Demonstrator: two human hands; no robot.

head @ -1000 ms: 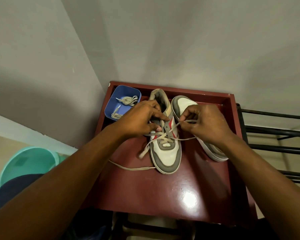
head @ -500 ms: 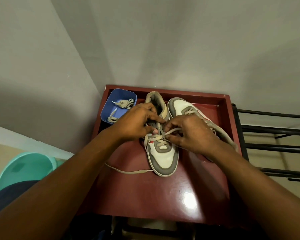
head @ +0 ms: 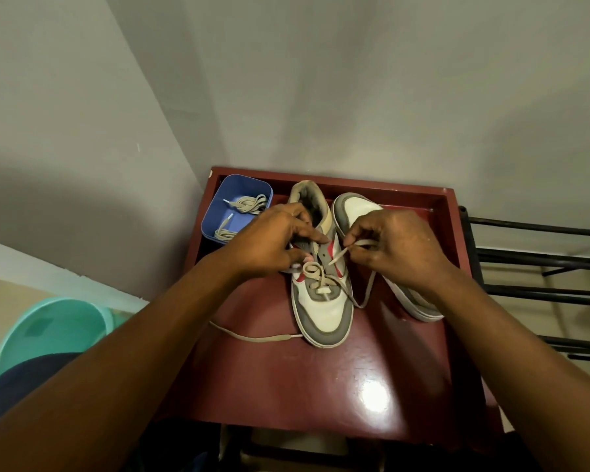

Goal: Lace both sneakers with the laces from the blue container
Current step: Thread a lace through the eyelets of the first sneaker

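Beside the sneaker (head: 324, 311) — container (head: 218, 214) holds 2 lace bundles (head: 249, 203).

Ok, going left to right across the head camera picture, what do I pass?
Green tub → blue container → left hand → sneaker being laced → right hand pinching its lace → black rack. The other sneaker is partly hidden by the right hand, so I skipped it.

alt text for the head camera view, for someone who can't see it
A person's right hand pinches a beige lace over a half-laced sneaker while the left hand holds it, on a dark red table. A second sneaker lies beside it, and a spare lace sits in a blue container.
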